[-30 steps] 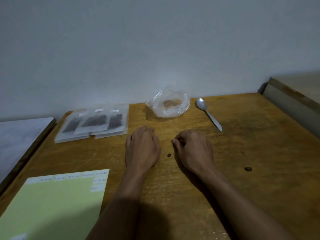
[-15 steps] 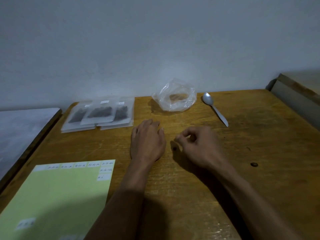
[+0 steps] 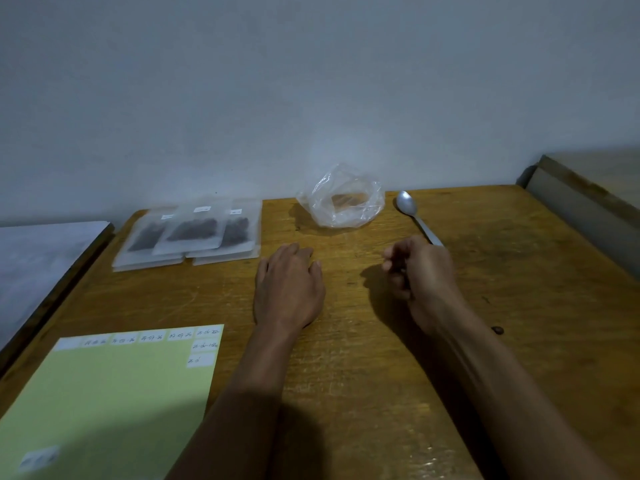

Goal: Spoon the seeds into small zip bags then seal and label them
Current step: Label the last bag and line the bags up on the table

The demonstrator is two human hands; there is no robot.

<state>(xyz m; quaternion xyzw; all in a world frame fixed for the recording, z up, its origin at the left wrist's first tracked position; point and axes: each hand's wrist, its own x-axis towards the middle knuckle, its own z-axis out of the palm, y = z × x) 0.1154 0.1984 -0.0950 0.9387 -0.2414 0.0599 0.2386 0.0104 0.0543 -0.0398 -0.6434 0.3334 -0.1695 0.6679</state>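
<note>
My left hand (image 3: pixel 289 289) lies flat, palm down, on the wooden table (image 3: pixel 519 271) and holds nothing. My right hand (image 3: pixel 420 271) hovers just above the table, fingers curled and thumb pinched to forefinger; whatever it pinches is hidden. A metal spoon (image 3: pixel 407 204) lies behind it, handle end under the knuckles. A crumpled clear bag of brown seeds (image 3: pixel 343 202) sits at the back edge. Several filled, labelled zip bags (image 3: pixel 194 233) are stacked at back left. A green sheet (image 3: pixel 104 393) carries small white labels (image 3: pixel 152 337) along its top.
One loose seed (image 3: pixel 497 329) lies on the table right of my right forearm. A grey-topped surface (image 3: pixel 41 258) adjoins the table on the left. A wooden ledge (image 3: pixel 588 195) stands at the right. A plain wall runs along the back.
My right hand closed its fingertips on the loose seed between my hands, then lifted and moved right towards the spoon handle. That seed is gone from the table. My left hand stayed flat.
</note>
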